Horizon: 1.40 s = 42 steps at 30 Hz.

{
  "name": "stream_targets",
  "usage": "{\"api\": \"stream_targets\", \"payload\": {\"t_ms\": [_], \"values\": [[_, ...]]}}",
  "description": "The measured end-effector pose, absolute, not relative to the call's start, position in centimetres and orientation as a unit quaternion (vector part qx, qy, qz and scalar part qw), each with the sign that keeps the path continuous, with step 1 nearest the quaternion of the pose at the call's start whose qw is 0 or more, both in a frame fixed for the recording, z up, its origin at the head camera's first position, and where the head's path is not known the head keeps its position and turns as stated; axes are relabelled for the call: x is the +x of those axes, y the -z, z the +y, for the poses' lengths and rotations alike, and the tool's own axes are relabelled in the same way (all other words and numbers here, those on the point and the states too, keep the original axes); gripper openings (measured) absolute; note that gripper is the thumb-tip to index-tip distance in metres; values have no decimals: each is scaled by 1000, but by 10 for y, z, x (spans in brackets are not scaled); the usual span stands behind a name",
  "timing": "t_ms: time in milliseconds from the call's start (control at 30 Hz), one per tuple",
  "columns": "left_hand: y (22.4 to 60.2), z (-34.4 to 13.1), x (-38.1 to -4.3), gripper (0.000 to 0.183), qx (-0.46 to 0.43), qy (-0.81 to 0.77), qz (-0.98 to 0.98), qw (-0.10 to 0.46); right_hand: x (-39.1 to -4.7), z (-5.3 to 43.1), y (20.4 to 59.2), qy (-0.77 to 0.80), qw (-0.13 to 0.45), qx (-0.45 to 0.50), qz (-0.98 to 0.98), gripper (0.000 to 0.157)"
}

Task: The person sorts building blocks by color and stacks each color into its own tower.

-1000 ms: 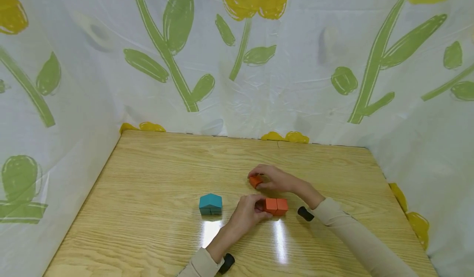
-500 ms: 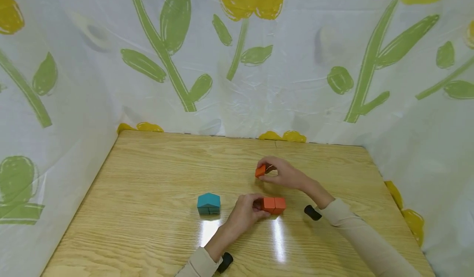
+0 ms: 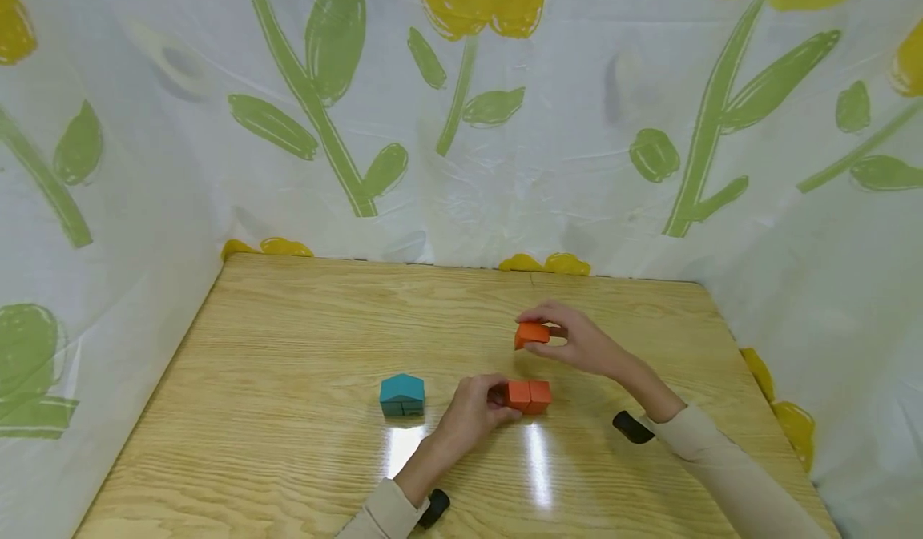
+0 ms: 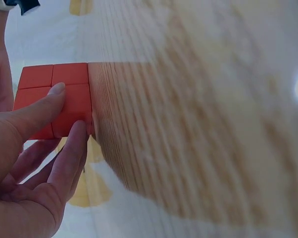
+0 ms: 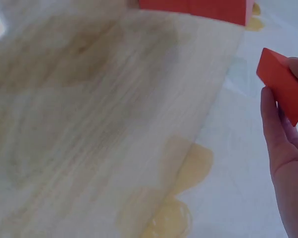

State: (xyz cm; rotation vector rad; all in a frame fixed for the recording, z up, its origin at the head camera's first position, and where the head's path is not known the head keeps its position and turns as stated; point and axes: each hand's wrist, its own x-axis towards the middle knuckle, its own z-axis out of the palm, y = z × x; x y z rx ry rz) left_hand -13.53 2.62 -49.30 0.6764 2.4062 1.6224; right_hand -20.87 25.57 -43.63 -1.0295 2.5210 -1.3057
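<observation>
My left hand (image 3: 469, 420) grips a red block stack (image 3: 529, 396) on the wooden table at its left side. In the left wrist view the red stack (image 4: 74, 101) shows a grid of square faces, with the thumb laid across the front and a fingertip at the lower right edge. Farther back, my right hand (image 3: 580, 345) pinches a wedge-shaped orange block (image 3: 532, 333) between thumb and fingers, raised above the table. In the right wrist view this orange block (image 5: 282, 84) is tilted, its far end covered by the thumb.
A small teal block house (image 3: 402, 395) with a pointed top stands left of the left hand. White cloth (image 3: 562, 162) printed with yellow flowers and green leaves walls the table (image 3: 288, 339) at the back and both sides. Black wrist devices (image 3: 633, 427) sit at both cuffs.
My right hand has lifted the orange block, turned it and carried it to the right. My left hand stays on the red stack. The head view has shifted slightly.
</observation>
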Motion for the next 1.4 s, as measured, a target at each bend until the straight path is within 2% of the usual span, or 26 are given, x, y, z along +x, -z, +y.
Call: {"api": "stream_targets", "payload": {"t_ms": [267,733,1267,1400], "values": [[494,26,-135,26,228,-554,797,76,-184,261,433,473,79,-313,820,37],[495,27,-136,27,225,-559,794,84,-153,267,452,469,60,-278,836,36],[495,26,-136,24,237,-553,795,74,-142,262,463,461,56,-308,830,37],[496,25,-136,24,255,-550,793,57,-142,261,463,463,52,-314,827,37]]}}
